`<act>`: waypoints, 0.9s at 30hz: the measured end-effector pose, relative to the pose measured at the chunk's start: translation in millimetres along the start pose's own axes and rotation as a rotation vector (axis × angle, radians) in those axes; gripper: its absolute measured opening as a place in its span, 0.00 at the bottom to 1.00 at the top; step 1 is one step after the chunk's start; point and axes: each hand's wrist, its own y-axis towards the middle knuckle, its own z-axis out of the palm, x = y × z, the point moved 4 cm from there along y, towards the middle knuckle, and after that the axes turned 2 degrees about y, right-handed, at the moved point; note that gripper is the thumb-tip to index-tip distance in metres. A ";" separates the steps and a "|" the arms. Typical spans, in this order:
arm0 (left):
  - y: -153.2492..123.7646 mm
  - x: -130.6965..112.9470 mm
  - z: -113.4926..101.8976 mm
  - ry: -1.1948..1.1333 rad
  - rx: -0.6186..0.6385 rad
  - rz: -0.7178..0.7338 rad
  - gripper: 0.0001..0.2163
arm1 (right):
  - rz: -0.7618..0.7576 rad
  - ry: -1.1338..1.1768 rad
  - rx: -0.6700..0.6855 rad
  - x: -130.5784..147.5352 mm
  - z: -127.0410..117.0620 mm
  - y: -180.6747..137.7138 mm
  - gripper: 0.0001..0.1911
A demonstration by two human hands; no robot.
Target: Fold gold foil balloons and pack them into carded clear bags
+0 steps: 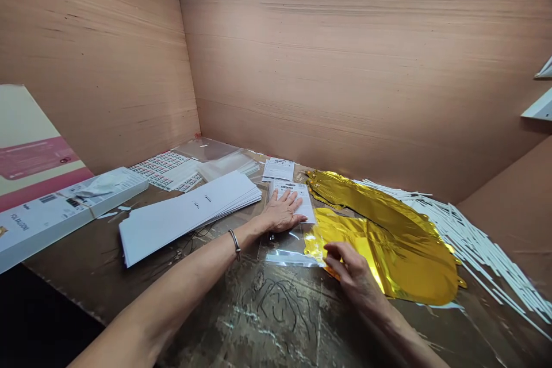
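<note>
My left hand (282, 211) lies flat, fingers spread, on a white printed card (307, 207) at the middle of the table. A clear plastic bag (288, 256) reaches from under that hand toward me. My right hand (351, 267) is curled with thumb and forefinger drawn together at the bag's right corner, over the edge of the gold foil balloons (409, 253). What lies between those fingertips, if anything, I cannot make out. The flat gold balloons are piled to the right of the bag. Just behind the card lie more printed cards (278, 169).
White sheets (185, 215) are stacked left of centre, with clear bags (228, 165) and label sheets (166, 169) behind. A long white box (73, 207) stands at the left edge. White sticks (483, 253) lie in a heap at right. Wooden panels (345, 69) enclose the table.
</note>
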 end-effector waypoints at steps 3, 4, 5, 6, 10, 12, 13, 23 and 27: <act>-0.1 0.4 0.6 0.005 0.002 0.003 0.33 | -0.128 -0.204 -0.019 -1.3 -0.5 1.3 0.06; -0.2 0.3 0.6 0.004 0.002 0.004 0.33 | -0.164 -0.247 0.006 -3.0 2.7 1.0 0.06; -0.3 0.2 0.5 0.003 0.002 0.006 0.33 | -0.198 -0.274 0.023 -5.0 6.2 0.4 0.07; -0.4 0.0 0.3 0.001 0.001 0.006 0.33 | -0.238 -0.296 0.027 -6.8 9.7 -0.6 0.09; -0.5 -0.5 -0.5 -0.005 0.010 0.001 0.33 | -0.347 -0.428 0.003 -13.1 20.0 -3.5 0.11; -0.4 -0.6 -1.0 -0.007 0.013 -0.001 0.33 | -0.352 -0.469 0.017 -14.3 21.6 -2.2 0.11; -0.3 -0.6 -1.3 -0.007 0.014 -0.001 0.33 | -0.349 -0.473 0.022 -13.9 21.0 -1.0 0.10; -0.6 0.0 0.7 0.007 0.000 0.002 0.33 | -0.239 -0.084 0.055 -6.8 7.7 4.4 0.13; -0.3 0.2 1.0 0.009 0.004 0.004 0.33 | -0.205 -0.055 0.062 -9.8 10.4 4.0 0.11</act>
